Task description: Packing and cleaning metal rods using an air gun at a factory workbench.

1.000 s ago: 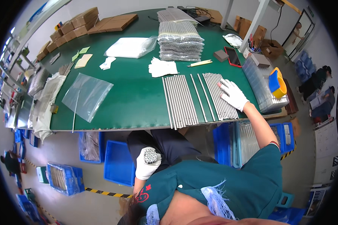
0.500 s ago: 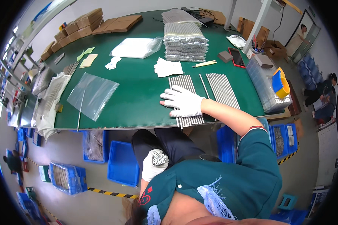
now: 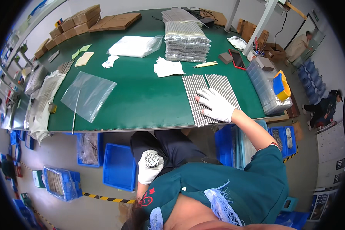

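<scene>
While the gloved right hand (image 3: 217,105) lies flat and spread on a row of thin metal rods (image 3: 209,96) at the near edge of the green table (image 3: 142,96), the gloved left hand (image 3: 149,168) stays low over the lap, clenched around a bundle of rods (image 3: 152,158) seen end-on. Just beyond the right hand's fingertips lie a pair of white gloves (image 3: 168,68) and a yellow-handled tool (image 3: 205,64); farther out rises a stack of clear bags packed with rods (image 3: 186,41). To that hand's right, a clear tray (image 3: 265,87) carries a blue-and-yellow block (image 3: 281,85). Well to its left, an empty clear plastic bag (image 3: 88,94) lies flat, with a white filled bag (image 3: 133,46) beyond it and brown cartons (image 3: 80,17) lining the far corner. Below the left hand, blue bins (image 3: 119,166) crowd the floor beside black-and-yellow tape (image 3: 107,198). Half a second earlier the right hand rested farther left across the rods; it has since slid rightward.
</scene>
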{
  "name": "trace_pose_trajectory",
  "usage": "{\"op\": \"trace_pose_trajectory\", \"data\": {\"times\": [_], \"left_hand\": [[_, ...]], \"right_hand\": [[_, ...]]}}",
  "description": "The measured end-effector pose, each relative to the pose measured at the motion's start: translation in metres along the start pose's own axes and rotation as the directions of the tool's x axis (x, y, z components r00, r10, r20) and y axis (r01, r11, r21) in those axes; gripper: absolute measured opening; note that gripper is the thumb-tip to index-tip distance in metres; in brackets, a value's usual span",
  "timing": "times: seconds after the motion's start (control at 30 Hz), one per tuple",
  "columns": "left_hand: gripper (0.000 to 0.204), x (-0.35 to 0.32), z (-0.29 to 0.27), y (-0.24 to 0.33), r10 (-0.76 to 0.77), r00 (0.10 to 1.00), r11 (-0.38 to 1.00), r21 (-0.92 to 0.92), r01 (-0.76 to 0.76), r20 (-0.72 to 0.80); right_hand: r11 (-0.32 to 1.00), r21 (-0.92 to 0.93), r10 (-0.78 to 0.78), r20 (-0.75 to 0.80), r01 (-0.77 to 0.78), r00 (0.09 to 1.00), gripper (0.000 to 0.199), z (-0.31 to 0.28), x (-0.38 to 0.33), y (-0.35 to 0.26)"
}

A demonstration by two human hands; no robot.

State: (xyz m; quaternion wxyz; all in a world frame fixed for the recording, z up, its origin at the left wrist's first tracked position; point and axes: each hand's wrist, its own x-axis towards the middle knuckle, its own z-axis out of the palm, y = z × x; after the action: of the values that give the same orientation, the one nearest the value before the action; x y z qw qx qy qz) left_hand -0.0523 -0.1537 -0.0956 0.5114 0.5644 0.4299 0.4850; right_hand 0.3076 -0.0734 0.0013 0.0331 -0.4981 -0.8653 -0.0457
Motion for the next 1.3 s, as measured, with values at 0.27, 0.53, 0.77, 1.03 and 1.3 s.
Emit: {"op": "trace_pose_trajectory", "data": {"times": [0.27, 0.53, 0.77, 1.03, 1.3], "left_hand": [[0.037, -0.002, 0.0, 0.0, -0.047, 0.999, 0.998, -0.032, 0.047, 0.006], [0.036, 0.0, 0.002, 0.002, -0.045, 0.999, 0.999, -0.029, 0.046, 0.02], [0.035, -0.001, 0.006, 0.008, -0.014, 1.0, 0.998, 0.064, 0.015, -0.011], [0.035, -0.001, 0.001, 0.004, -0.053, 0.997, 0.998, -0.02, 0.052, -0.06], [0.036, 0.011, 0.007, 0.013, 0.003, 0.998, 0.996, 0.084, -0.009, 0.064]], "right_hand": [[0.993, 0.105, 0.056, 0.025, -0.059, 0.998, 0.064, -0.013, -0.014, -0.016], [0.993, 0.029, -0.116, -0.069, 0.118, 0.991, 0.061, -0.013, 0.02, -0.022], [0.994, -0.025, -0.106, -0.016, 0.105, 0.994, 0.06, 0.005, 0.042, -0.003], [0.993, 0.054, 0.101, 0.019, -0.101, 0.995, 0.056, 0.001, 0.005, 0.013], [0.997, 0.063, 0.06, -0.146, -0.051, 0.988, 0.041, -0.02, 0.046, 0.016]]}}
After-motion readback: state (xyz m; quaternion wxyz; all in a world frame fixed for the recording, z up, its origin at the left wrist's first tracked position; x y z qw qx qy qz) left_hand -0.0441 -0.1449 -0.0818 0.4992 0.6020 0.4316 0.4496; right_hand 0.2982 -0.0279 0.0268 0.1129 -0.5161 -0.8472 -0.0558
